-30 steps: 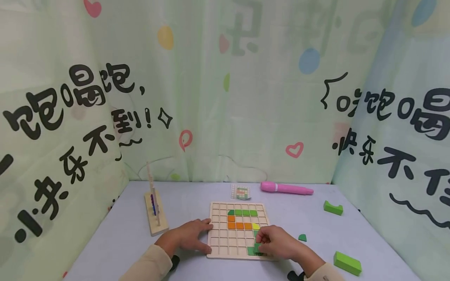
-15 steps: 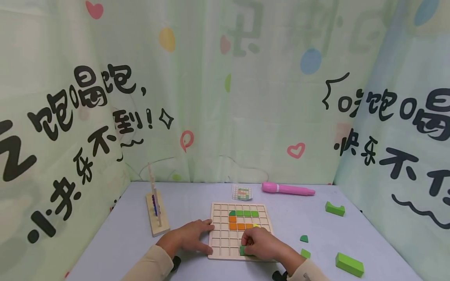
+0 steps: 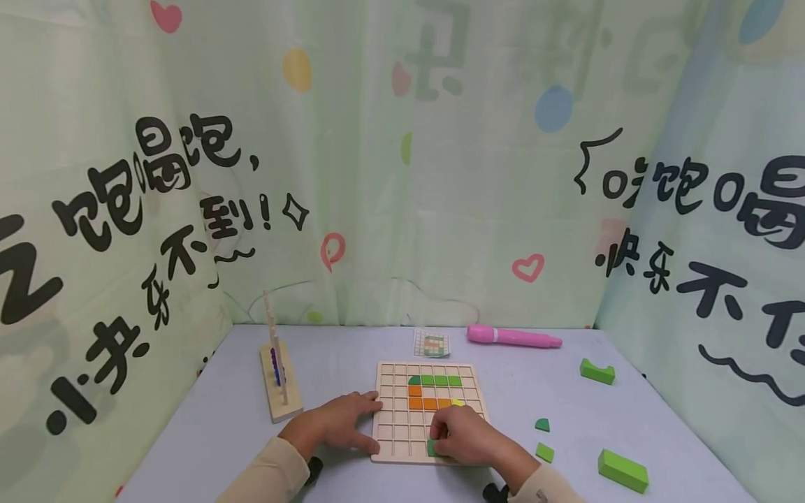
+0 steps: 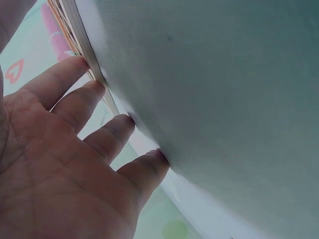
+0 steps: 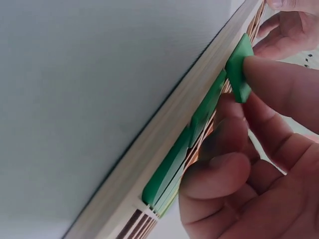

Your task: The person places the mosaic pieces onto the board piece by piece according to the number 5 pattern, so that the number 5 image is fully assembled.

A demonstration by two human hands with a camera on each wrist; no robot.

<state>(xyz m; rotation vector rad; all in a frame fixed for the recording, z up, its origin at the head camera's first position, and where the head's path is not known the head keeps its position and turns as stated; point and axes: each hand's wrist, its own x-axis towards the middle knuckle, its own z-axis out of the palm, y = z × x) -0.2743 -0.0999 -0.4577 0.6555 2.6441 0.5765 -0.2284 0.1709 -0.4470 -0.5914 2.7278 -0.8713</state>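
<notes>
A wooden grid board (image 3: 393, 426) lies on the table with light green, orange and yellow tiles in its cells. My left hand (image 3: 339, 423) has its fingers spread, fingertips at the board's left edge. Over the near row, my right hand (image 3: 468, 436) pinches a green square tile (image 5: 239, 69) between thumb and fingers. That tile stands tilted at the board's near edge in the right wrist view. Beside it, two dark green tiles, one rounded (image 5: 167, 167) and one square (image 5: 207, 109), sit in the same row. From the head, the right hand hides these two.
To the right lie a quarter-round green tile (image 3: 542, 425), a light green tile (image 3: 544, 453), a long green block (image 3: 622, 471) and an arched green block (image 3: 597, 372). Behind the board are a pattern card (image 3: 431, 344) and a pink stick-like object (image 3: 514, 337). A wooden stand with beads (image 3: 277, 384) is at left.
My right hand has moved left along the near row with the green tile, uncovering a light green tile on the table. My left hand has stayed at the board's edge.
</notes>
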